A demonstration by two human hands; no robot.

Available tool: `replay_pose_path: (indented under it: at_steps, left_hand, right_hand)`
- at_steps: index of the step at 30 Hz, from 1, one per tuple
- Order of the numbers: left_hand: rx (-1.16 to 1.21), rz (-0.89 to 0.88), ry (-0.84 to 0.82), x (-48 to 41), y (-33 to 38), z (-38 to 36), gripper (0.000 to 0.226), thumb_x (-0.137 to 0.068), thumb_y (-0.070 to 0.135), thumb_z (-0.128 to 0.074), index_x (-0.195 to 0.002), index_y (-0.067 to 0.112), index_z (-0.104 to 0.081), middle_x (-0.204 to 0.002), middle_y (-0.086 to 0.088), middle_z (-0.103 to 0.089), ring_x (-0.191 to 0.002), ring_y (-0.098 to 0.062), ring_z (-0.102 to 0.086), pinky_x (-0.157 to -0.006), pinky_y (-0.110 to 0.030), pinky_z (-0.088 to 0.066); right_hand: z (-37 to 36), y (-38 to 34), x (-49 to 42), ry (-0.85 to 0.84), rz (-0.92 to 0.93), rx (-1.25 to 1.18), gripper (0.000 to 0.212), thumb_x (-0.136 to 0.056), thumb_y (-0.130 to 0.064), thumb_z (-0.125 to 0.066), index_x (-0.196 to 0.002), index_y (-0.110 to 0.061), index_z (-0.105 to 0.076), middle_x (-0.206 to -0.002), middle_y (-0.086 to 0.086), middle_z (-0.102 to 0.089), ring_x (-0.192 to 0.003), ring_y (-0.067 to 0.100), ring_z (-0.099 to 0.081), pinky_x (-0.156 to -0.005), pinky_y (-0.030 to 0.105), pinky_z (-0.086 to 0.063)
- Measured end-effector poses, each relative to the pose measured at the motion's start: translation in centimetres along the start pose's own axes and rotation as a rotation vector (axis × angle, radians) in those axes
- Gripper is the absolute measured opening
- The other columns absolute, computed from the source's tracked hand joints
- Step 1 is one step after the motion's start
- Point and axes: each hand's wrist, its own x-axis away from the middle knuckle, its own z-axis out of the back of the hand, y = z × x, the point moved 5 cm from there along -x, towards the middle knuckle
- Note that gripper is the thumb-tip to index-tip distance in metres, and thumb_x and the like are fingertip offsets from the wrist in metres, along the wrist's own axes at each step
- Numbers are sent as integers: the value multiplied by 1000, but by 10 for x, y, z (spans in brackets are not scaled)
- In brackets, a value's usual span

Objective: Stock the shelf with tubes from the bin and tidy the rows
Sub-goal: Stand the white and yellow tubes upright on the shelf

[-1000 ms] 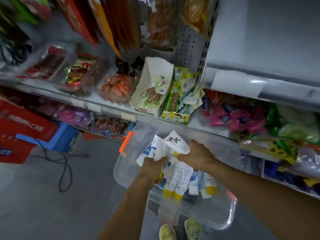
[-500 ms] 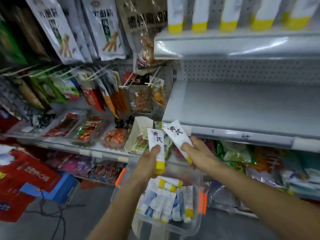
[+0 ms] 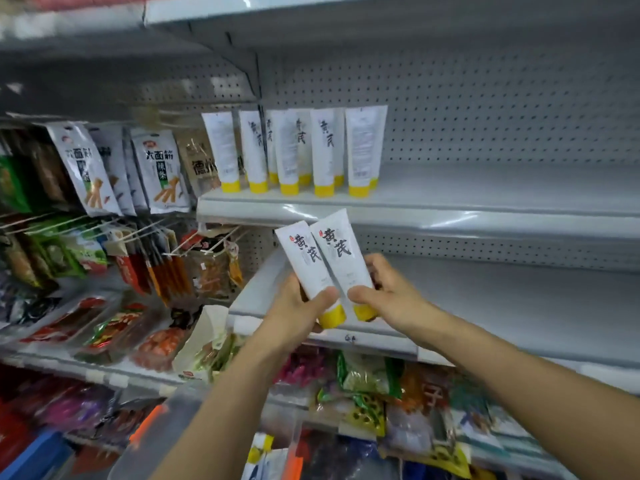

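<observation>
Head view. The left hand (image 3: pixel 300 306) is closed around the lower part of the left tube (image 3: pixel 308 268), thumb across its front just above the yellow cap. The right hand (image 3: pixel 388 294) is closed on the right tube (image 3: pixel 337 258), thumb on its lower front, fingers behind. Both tubes are white with black characters, tilted with caps down, touching side by side, and held in the air in front of the middle shelf (image 3: pixel 502 306), near its left end. The upper shelf (image 3: pixel 485 199) carries a row of tubes (image 3: pixel 294 150) standing cap-down at its left end, along the front edge. The clear bin (image 3: pixel 156 441) with orange latches sits at the bottom of the frame, below the forearms.
</observation>
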Motion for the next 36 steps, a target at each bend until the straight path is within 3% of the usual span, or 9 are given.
replay_pose_path:
  at_steps: [3,7,9,13,16,22,25,27,36]
  left_hand:
    - [-28,-52,39,-12,36,-28,32,-92,26,-65,-119,29,-50,-105,7,-65,-89,-11,-65,-65,-29,-57]
    - [-16,-105,107,-37,71,-46,33,-89,19,-68,-118,20,-52,-94,1,-62,-79,-15,-60,-55,-25,-50]
    - [-39,-140,138,-53,83,-48,36,-87,17,-69,-119,19,-53,-91,2,-61,-78,-14,-58,-54,-22,-47]
    - [-113,-175,167,-83,100,-44,39,-85,18,-72,-119,19,-54,-97,4,-61,-90,-18,-60,-71,-35,-51]
    - [-147,-198,169,-98,107,-42,43,-85,20,-72,-124,18,-54,-93,9,-59,-87,-16,-59,-68,-31,-48]
    - [-159,-202,152,-119,111,-39,44,-84,22,-72,-124,22,-55,-108,2,-64,-100,-22,-62,-87,-46,-55]
    - [-128,-207,120,-128,110,-36,42,-85,21,-72,-124,21,-55,-108,1,-64,-100,-21,-62,-78,-39,-57]
    - [-114,-201,102,-134,110,-35,42,-85,22,-72,-124,22,-55,-108,1,-65,-100,-20,-63,-75,-35,-56]
    - [-87,-190,76,-145,104,-30,43,-84,23,-73,-124,23,-57,-109,0,-67,-100,-20,-64,-84,-46,-58]
  right_hand:
    - [52,-17,0,85,98,-54,36,-86,-9,-64,-114,-26,-48,-110,7,-62,-94,22,-61,-72,38,-56]
    - [105,-41,-15,224,170,-110,37,-82,-8,-68,-108,-28,-50,-109,10,-62,-98,30,-63,-77,47,-58]
    - [127,-52,-28,289,201,-118,40,-82,-9,-69,-113,-24,-48,-109,11,-64,-95,29,-65,-72,37,-59]
    - [158,-68,-60,364,222,-152,41,-84,-6,-68,-114,-19,-43,-111,10,-64,-87,17,-65,-60,16,-50]
    - [172,-66,-86,407,189,-113,42,-82,-5,-70,-112,-20,-44,-113,11,-64,-92,21,-65,-64,21,-50]
    - [179,-52,-137,413,116,14,56,-78,-5,-73,-126,-14,-47,-118,10,-61,-106,26,-62,-84,37,-54]
    - [178,-45,-158,391,76,53,55,-77,-5,-73,-125,-13,-46,-117,11,-60,-105,27,-61,-90,42,-53]
    - [177,-40,-169,382,52,77,55,-77,-6,-73,-125,-11,-46,-117,12,-61,-106,28,-61,-93,43,-51]
    - [177,-33,-196,399,21,166,57,-80,-4,-71,-130,-6,-44,-124,12,-59,-112,28,-58,-92,36,-48]
